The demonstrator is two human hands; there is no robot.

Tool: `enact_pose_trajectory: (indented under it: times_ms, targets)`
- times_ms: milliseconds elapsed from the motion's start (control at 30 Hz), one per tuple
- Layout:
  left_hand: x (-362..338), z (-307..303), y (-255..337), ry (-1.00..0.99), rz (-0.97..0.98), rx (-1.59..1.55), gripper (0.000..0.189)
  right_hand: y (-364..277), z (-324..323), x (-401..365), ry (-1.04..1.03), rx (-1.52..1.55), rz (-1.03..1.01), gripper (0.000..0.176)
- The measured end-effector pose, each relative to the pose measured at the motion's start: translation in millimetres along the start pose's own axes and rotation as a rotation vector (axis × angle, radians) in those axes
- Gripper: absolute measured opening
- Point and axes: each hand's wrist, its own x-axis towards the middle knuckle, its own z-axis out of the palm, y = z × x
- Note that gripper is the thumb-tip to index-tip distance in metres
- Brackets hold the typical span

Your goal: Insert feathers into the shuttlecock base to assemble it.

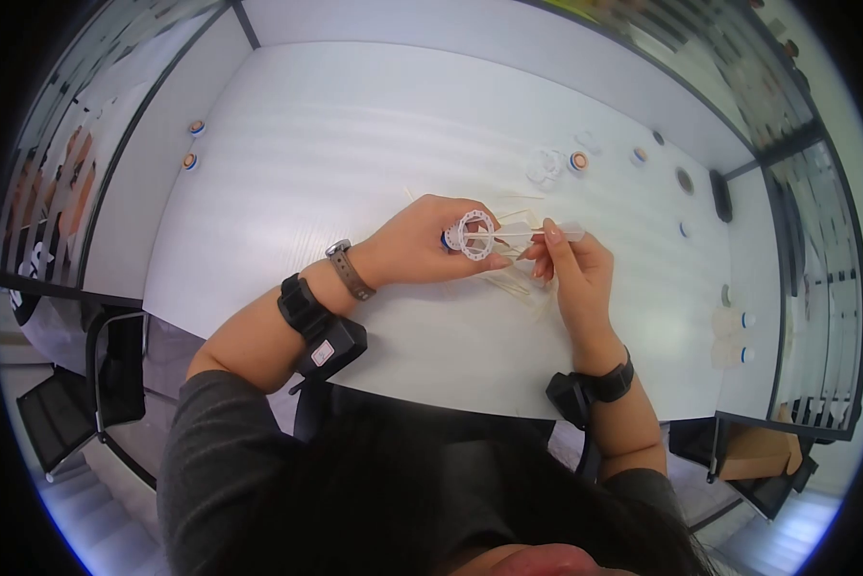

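Observation:
My left hand (431, 240) is closed around a white ring-shaped piece (463, 228) with small holes around its rim. A bit of blue shows beside the ring, against the fingers. Thumb and forefinger of my right hand (577, 274) pinch a thin pale stick (518, 233), which runs leftward across the ring's opening. A translucent whitish piece (572, 230) shows just past those fingertips. Under and around both hands, several loose pale sticks (508, 281) lie scattered on the white table (306, 144).
Small round pieces with orange tops and blue rims stand at the far left (190, 161) and back right (577, 162). Clear plastic pieces (545, 167) lie near the latter. Blue-capped items (747, 320) lie at the right edge. Low partitions (196, 86) enclose the table.

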Motion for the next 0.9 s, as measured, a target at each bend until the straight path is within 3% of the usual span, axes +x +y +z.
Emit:
enact_pose_trajectory:
  times_ms: [300,500,600,900]
  targets:
    - [-1.0,-3.2,3.4,0.052,0.069,0.026,0.042,1.5,-0.3,-0.4,0.037,-0.067,-0.107,0.019]
    - [-2.4,-0.6,0.5,0.099,0.087,0.063,0.044,-7.2,0.5,0.6,0.041,-0.581,-0.624,0.01]
    - [-0.9,-1.9,-0.6,0.125,0.166,0.164,0.042,-7.3,-1.3,3.5,0.046,-0.608,-0.791,0.016]
    - [-1.5,0.3,0.0,0.128,0.137,0.218,0.042,-11.5,-1.1,0.9,0.034,-0.645,-0.873,0.017]
